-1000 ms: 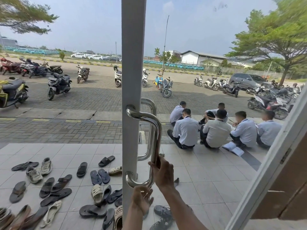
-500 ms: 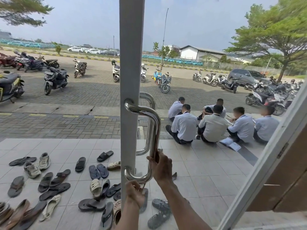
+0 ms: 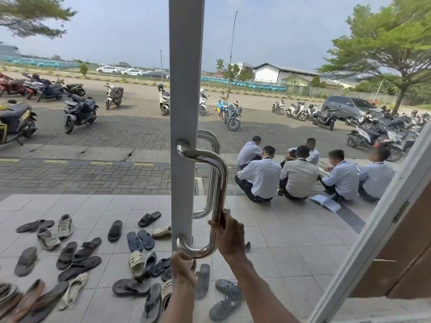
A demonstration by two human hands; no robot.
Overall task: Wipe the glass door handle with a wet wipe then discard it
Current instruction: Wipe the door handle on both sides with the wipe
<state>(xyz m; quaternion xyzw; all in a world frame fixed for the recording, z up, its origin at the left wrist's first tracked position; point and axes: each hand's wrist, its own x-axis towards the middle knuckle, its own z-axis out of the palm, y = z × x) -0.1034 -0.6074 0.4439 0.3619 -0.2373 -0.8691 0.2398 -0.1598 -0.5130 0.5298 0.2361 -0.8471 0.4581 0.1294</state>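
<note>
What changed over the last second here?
Very little. The left hand crept up slightly and now touches the lower bend of the door handle. The right hand still grips the handle's upright bar at the same spot. Nothing was taken or released, and the door frame appears unmoved.

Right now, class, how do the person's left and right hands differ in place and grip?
The right hand grips the steel door handle on its upright bar; the left hand sits lower, at the door frame under the handle's bottom bend. The right hand's grip is plain; the left hand's is not. Both are bare.
</note>
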